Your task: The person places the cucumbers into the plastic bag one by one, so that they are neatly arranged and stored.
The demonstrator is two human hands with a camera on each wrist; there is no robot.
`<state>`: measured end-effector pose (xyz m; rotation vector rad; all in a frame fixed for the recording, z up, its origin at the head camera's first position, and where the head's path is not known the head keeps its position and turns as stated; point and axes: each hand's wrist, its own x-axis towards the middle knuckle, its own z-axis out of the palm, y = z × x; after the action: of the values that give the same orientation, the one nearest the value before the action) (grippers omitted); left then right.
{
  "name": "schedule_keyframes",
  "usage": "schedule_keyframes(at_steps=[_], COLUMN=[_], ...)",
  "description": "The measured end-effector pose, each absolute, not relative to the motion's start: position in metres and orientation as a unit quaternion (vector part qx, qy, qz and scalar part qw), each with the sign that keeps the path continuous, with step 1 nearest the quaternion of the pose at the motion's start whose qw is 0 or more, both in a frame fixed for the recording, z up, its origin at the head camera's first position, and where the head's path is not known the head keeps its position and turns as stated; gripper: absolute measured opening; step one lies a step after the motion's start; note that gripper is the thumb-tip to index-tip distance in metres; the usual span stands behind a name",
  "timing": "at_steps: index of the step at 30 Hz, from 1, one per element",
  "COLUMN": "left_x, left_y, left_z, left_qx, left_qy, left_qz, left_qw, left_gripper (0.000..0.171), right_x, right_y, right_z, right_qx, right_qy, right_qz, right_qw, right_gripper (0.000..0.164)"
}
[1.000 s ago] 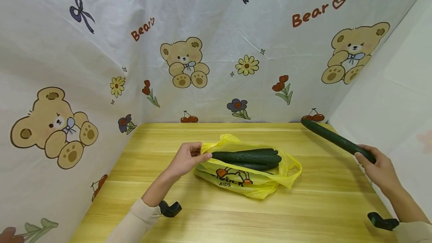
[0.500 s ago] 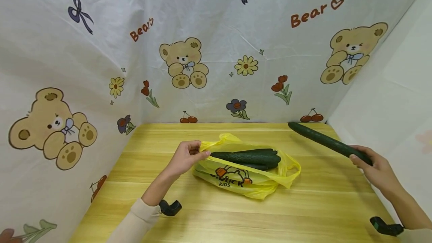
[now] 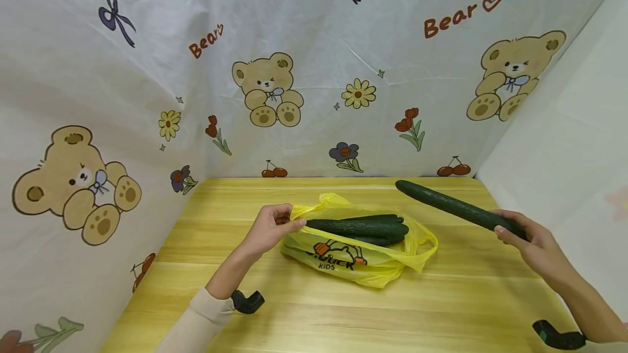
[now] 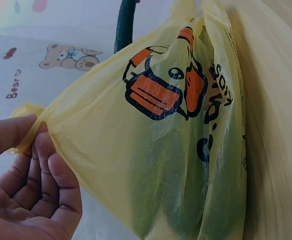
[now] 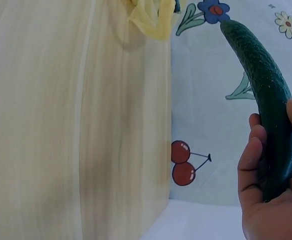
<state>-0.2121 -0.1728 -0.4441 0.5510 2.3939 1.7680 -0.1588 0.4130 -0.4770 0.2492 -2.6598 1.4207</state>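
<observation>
A yellow plastic bag (image 3: pixel 338 271) with a printed duck lies on its side on the table, its mouth held partly open. Inside it rest several dark green cucumbers (image 3: pixel 360 227), which show faintly through the film in the left wrist view. My left hand (image 3: pixel 275 230) pinches the bag's left rim between thumb and fingers. In my right hand (image 3: pixel 537 241) is one long cucumber (image 3: pixel 451 205), gripped by its near end and raised above the table, its far tip pointing left toward the back of the bag. The right wrist view shows fingers and thumb wrapped round this cucumber (image 5: pixel 263 85).
The wooden table (image 3: pixel 392 320) reaches back to a white curtain (image 3: pixel 314 15) printed with bears and flowers. A plain white panel (image 3: pixel 579 135) stands along the right side. Black wrist mounts (image 3: pixel 247 302) sit at both sleeves.
My right hand has carried the cucumber leftward, bringing its far tip from the table's back right corner nearer to the bag. The left hand and the bag have stayed in place.
</observation>
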Motion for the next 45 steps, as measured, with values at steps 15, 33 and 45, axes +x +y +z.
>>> schedule_keyframes(at_steps=[15,33,45], left_x=[-0.212,-0.210,-0.213], left_y=[-0.172,-0.172,-0.172], left_z=[-0.445,-0.446,-0.448], left_qx=[0.180,0.175,0.181], left_qy=[0.791,0.785,0.782], left_qz=[0.583,0.592,0.595], left_qw=[0.052,0.050,0.044], left_gripper=[0.034,0.043,0.033], right_x=[-0.158,-0.185,-0.210], right_y=[0.387,0.319,0.261], right_z=[-0.466,-0.468,-0.474], right_qx=[0.172,0.235,0.265], right_qy=[-0.841,-0.813,-0.813], right_qz=[0.512,0.527,0.509], right_qw=[0.006,-0.078,-0.099], right_gripper=[0.042,0.039,0.037])
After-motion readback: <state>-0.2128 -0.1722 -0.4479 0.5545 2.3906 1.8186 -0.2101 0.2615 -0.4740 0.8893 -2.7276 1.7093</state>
